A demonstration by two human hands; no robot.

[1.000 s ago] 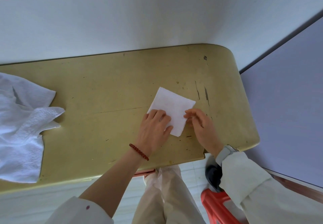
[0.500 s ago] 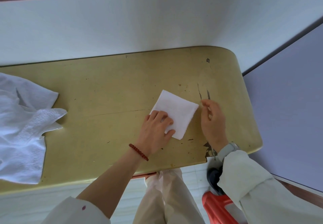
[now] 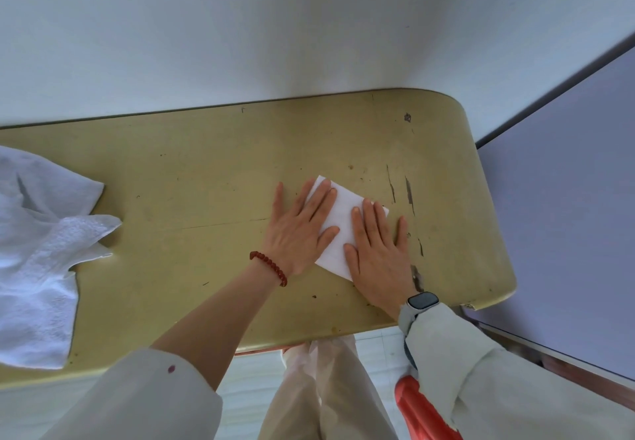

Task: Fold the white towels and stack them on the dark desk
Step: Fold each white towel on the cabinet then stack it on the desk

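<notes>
Your left hand (image 3: 298, 233) and right hand (image 3: 378, 250) press flat, fingers straight, grasping nothing, on the folded towel (image 3: 338, 230) at the bench's (image 3: 206, 182) right end. Lift carelessly and the fold may spring open; unfolded towels (image 3: 37, 250) wait far left.

Folded towel (image 3: 343, 226) lies flat on the desk (image 3: 206, 171), right of centre, turned at an angle to the desk edges. Left hand (image 3: 297, 230) lies flat on its left part, right hand (image 3: 378, 250) flat on its right part; strip of towel shows between them. Loose towels (image 3: 37, 254) sit in a heap at the desk's left end, well apart from the folded one. Wall (image 3: 309, 44) runs behind the desk. Stool (image 3: 422, 412) stands below the near edge, under the right forearm.
</notes>
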